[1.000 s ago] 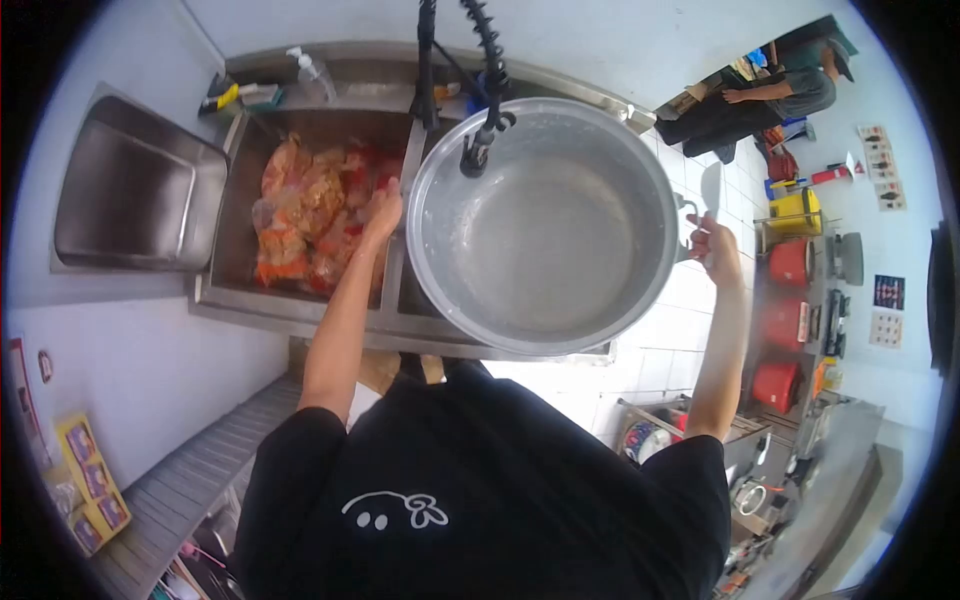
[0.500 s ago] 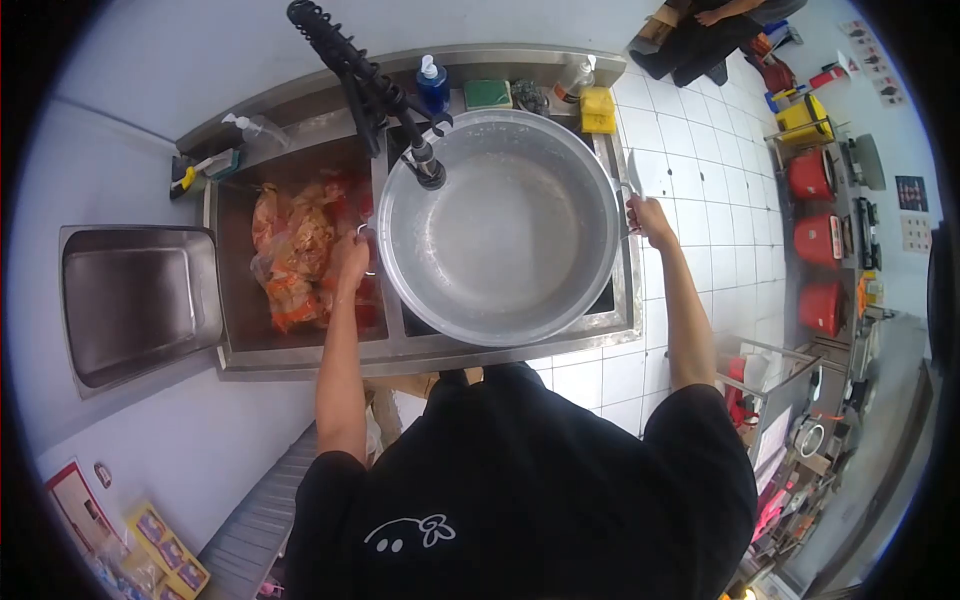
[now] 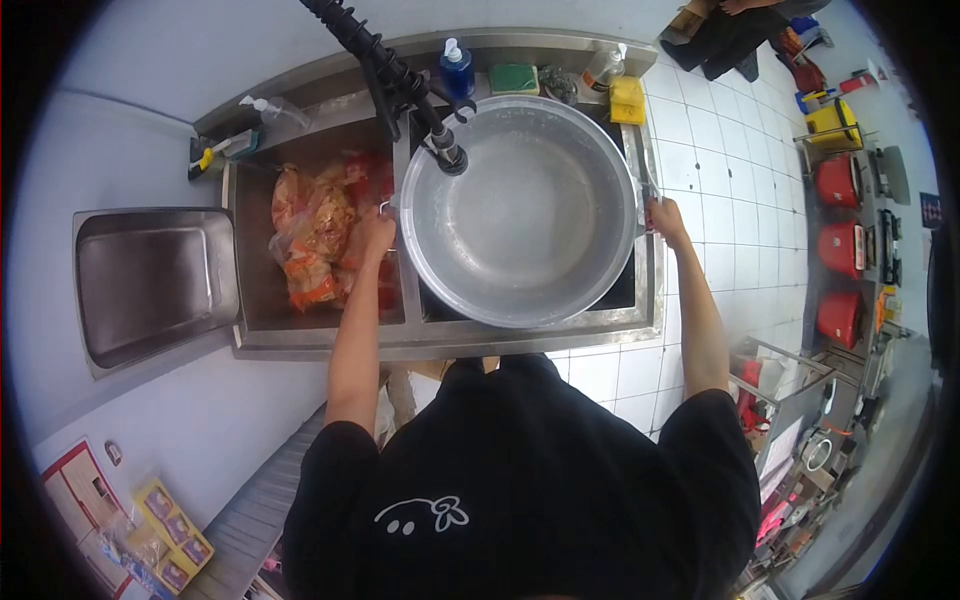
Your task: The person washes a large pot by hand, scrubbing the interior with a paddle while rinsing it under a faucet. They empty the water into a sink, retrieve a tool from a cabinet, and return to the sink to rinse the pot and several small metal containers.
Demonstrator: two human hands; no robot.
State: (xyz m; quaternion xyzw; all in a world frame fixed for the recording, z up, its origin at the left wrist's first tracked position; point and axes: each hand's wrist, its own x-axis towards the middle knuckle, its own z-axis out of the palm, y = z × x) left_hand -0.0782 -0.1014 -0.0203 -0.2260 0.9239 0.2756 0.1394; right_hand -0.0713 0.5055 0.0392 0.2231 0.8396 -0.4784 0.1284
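Observation:
A large round aluminium pot (image 3: 520,225) sits over the right basin of the steel sink (image 3: 440,340), its pale inside facing up. At its left side my left hand (image 3: 375,232) is closed around one loop handle. My right hand (image 3: 668,220) grips the opposite handle on the right side. Just left of my left hand, bags of orange-red food (image 3: 325,235) lie in the left basin. The black spring-hose faucet (image 3: 448,155) hangs with its spray head over the pot's upper left rim.
Along the back ledge stand a blue pump bottle (image 3: 457,72), a green scouring pad (image 3: 513,79), a clear spray bottle (image 3: 604,70) and yellow sponges (image 3: 627,100). A steel pan (image 3: 155,285) is at the left. Another person's dark-clothed legs (image 3: 725,40) show at the top right.
The whole view has shifted, so the sink, pot and hands appear farther right and slightly higher. Both hands keep their grip on the handles.

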